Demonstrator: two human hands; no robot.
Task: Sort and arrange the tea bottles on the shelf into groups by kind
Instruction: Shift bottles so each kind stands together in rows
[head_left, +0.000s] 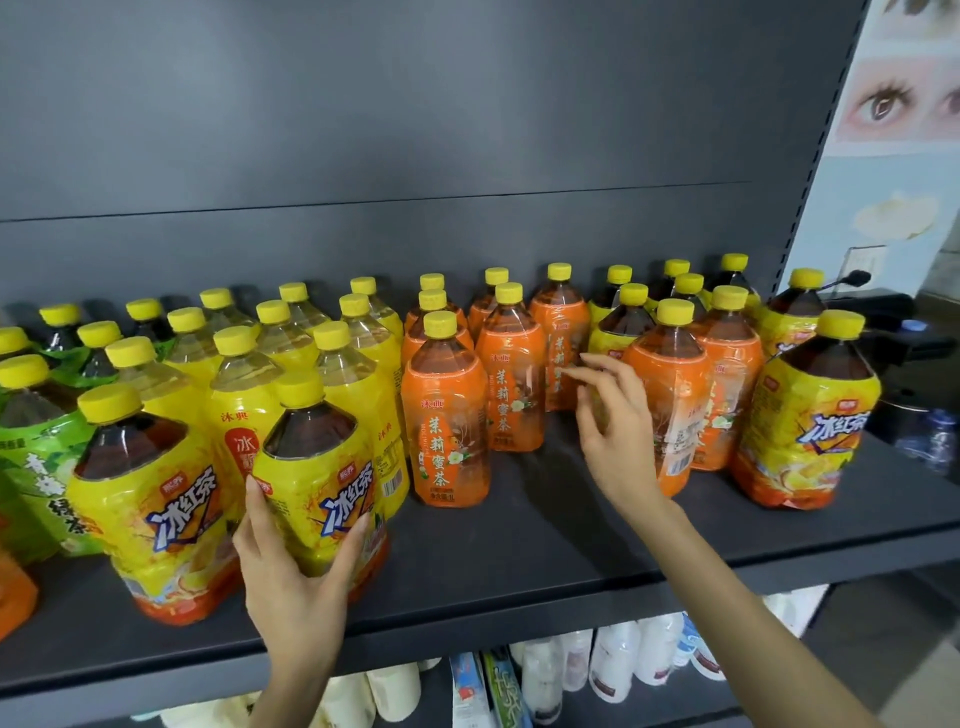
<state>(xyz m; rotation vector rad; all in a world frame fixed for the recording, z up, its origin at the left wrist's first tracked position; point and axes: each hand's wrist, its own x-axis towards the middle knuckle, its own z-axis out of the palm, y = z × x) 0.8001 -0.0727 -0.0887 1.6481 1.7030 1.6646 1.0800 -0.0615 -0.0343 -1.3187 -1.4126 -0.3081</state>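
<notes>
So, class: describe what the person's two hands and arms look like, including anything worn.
Both the left hand and the right hand are bare: no gloves, rings or bracelets show. The left forearm and right forearm are uncovered as well, with no sleeve or watch in view.

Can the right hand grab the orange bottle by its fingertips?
Probably yes. The right hand is open, its fingertips almost at the orange-labelled plastic tea bottle, and nothing stands between them.
</notes>
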